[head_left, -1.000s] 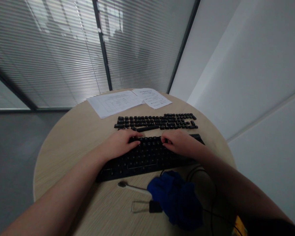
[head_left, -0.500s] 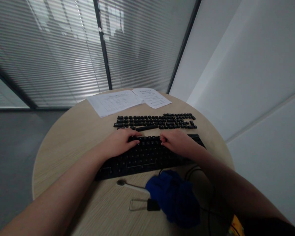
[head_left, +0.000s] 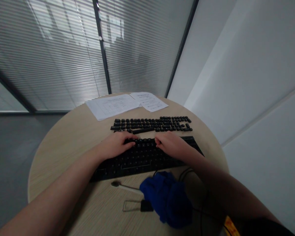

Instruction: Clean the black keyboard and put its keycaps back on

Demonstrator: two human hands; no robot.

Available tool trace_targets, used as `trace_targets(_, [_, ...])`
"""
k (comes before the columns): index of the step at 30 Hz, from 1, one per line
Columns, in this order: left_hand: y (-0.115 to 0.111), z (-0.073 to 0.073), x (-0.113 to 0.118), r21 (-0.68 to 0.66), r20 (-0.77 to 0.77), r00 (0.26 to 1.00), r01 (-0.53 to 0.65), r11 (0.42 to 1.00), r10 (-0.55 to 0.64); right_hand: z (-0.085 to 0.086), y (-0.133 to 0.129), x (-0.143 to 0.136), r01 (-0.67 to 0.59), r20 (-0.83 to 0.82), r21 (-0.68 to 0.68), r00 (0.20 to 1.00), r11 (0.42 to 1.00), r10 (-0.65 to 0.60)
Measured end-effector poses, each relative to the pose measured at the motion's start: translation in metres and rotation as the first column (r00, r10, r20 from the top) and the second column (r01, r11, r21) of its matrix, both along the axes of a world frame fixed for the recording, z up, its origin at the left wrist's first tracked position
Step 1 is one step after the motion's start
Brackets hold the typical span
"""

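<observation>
A black keyboard [head_left: 142, 160] lies tilted across the round table, mostly bare of keycaps. Along its far edge is a short row of fitted keycaps [head_left: 147, 141]. My left hand [head_left: 115, 143] rests on the far left part of the keyboard, thumb and fingers stretched out and apart. Over the far edge, right of the middle, my right hand [head_left: 170, 142] is closed, fingertips pressed together at the end of that row. Whatever they pinch is hidden. Loose black keycaps [head_left: 147, 124] lie in rows just beyond the keyboard, with a long spacebar [head_left: 143, 130] at their near side.
White printed sheets [head_left: 113, 106] lie at the table's far side. Nearer me are a brush [head_left: 127, 187], a wire-and-black puller [head_left: 146, 206], a crumpled blue cloth [head_left: 168, 200] and a dark cable [head_left: 185, 172]. A white wall [head_left: 248, 75] rises at the right, blinds [head_left: 71, 65] behind.
The whole view has shifted slightly, with the table and objects now a little further left. Both hands keep nearly the same place on the keyboard.
</observation>
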State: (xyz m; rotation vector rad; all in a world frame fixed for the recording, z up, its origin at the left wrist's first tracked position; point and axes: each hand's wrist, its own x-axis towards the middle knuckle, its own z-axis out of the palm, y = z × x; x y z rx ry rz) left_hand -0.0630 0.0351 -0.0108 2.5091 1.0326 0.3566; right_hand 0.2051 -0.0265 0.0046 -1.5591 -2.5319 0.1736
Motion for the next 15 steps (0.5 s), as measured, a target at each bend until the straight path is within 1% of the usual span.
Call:
trace_targets(6, [-0.003,0.001,0.0,0.0,-0.002,1.0,0.011,1.0,-0.011,-0.001,0.001,0.002,0.012,-0.023,-0.02,1.0,1.0,-0.013])
trace_targets(9, [-0.003,0.001,-0.001,0.007,0.005,1.0,0.014,1.0,-0.014,0.001,0.002,0.008,0.016,-0.078,-0.034,0.997,0.999,-0.018])
trace_targets(13, [-0.003,0.001,-0.001,0.007,0.009,1.0,0.021,1.0,-0.021,0.004,0.006,0.024,0.083,-0.175,0.008,0.981,0.997,-0.08])
trace_targets(15, [-0.002,0.001,-0.002,-0.007,0.009,1.0,0.027,1.0,-0.027,0.004,0.009,0.032,0.101,-0.178,0.041,0.98,0.994,-0.092])
